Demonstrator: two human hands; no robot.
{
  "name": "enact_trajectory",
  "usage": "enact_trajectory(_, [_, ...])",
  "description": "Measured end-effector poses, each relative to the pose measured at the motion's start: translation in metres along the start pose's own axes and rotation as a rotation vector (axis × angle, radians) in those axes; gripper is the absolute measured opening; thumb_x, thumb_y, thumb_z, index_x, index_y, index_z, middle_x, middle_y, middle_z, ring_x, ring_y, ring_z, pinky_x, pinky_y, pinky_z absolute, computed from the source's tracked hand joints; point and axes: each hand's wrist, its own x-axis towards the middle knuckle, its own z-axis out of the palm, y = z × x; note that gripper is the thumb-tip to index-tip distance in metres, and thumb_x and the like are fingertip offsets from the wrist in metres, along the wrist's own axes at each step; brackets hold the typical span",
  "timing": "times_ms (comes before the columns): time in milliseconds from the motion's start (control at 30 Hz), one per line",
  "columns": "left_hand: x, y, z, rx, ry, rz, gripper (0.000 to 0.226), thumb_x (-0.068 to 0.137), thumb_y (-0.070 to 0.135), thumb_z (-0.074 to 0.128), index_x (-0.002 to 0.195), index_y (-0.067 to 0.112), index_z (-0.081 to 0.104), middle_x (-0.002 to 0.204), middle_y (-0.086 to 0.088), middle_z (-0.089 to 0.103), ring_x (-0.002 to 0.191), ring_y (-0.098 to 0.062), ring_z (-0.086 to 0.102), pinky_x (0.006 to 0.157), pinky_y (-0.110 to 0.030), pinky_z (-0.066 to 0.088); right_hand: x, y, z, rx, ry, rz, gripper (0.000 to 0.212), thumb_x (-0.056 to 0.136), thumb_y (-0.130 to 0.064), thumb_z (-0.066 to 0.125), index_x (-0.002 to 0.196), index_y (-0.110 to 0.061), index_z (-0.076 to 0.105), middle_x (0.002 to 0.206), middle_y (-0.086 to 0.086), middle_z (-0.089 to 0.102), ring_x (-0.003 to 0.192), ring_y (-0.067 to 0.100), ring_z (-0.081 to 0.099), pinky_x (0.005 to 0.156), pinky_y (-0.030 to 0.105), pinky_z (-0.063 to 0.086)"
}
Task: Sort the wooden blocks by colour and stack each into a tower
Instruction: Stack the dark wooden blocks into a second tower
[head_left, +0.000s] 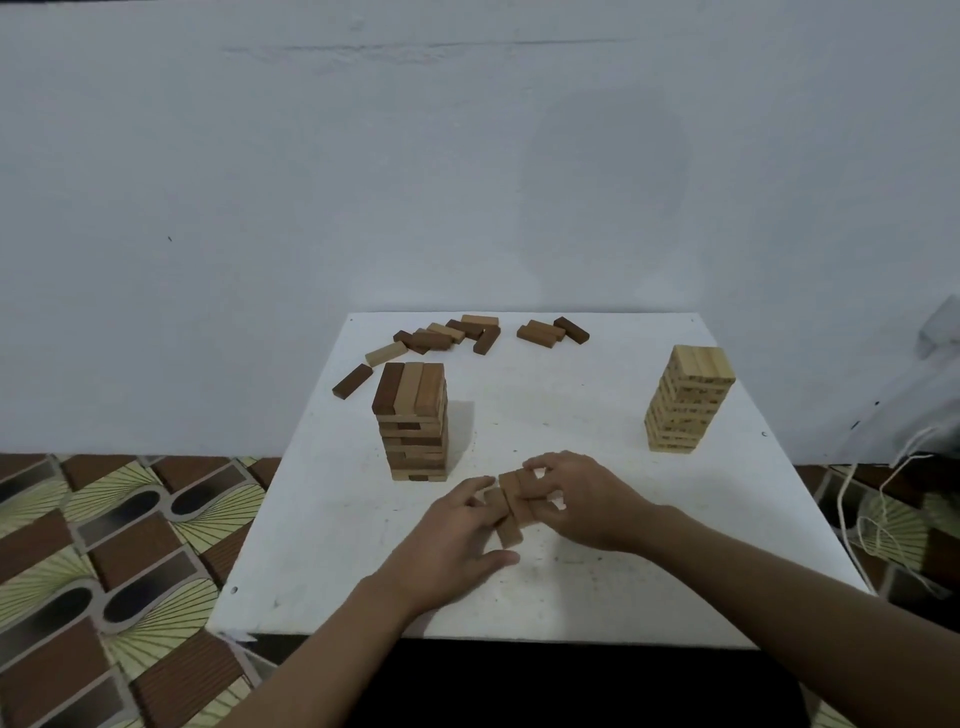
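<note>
left hand (457, 540) relaxed, pressing brown blocks (511, 499) | right hand (582, 504) grasping them | just near front-right of brown tower (413, 421)

Illumination is dim, cool and diffuse, giving the wall (363, 156) a bluish cast. The brown tower (413, 421) casts 1 soft shadow rightward onto the white table (571, 410). Detail is soft throughout. Wide-angle distortion bends the table edges and the patterned floor (104, 545).

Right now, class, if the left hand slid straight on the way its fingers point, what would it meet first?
The left hand would meet the brown blocks directly in front of it, which the right hand grips; it probably touches them already.
</note>
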Motion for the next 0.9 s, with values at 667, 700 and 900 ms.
enact_trajectory(667, [0.040, 0.022, 0.013, -0.207, 0.225, -0.232, 0.067, 0.057, 0.058, 0.093, 0.109, 0.025, 0.067, 0.098, 0.005, 0.052, 0.079, -0.008, 0.056, 0.068, -0.015, 0.046, 0.004, 0.031, 0.003, 0.194, 0.114, 0.069, 0.048, 0.082, -0.002, 0.068, 0.128, -0.016, 0.061, 0.126, -0.003, 0.063, 0.109, 0.004, 0.056, 0.095, 0.024, 0.050])
enact_trajectory(700, [0.038, 0.022, 0.011, -0.237, 0.224, -0.235, 0.067, 0.057, 0.056, 0.094, 0.110, 0.026, 0.066, 0.099, 0.004, 0.053, 0.078, -0.009, 0.059, 0.069, -0.016, 0.049, 0.002, 0.032, 0.004, 0.173, 0.160, 0.084, 0.044, 0.085, -0.011, 0.070, 0.128, -0.016, 0.062, 0.124, -0.004, 0.063, 0.107, 0.004, 0.055, 0.094, 0.024, 0.050])
enact_trajectory(900, [0.038, 0.018, 0.004, -0.238, 0.211, -0.221, 0.024, 0.075, 0.029, 0.086, 0.087, 0.015, 0.071, 0.087, -0.003, 0.062, 0.074, -0.016, 0.060, 0.070, -0.034, 0.055, -0.004, 0.026, 0.011, 0.085, 0.068, 0.210, 0.045, 0.076, -0.062, 0.073, 0.098, -0.024, 0.065, 0.096, -0.008, 0.056, 0.082, 0.010, 0.053, 0.074, 0.027, 0.049])
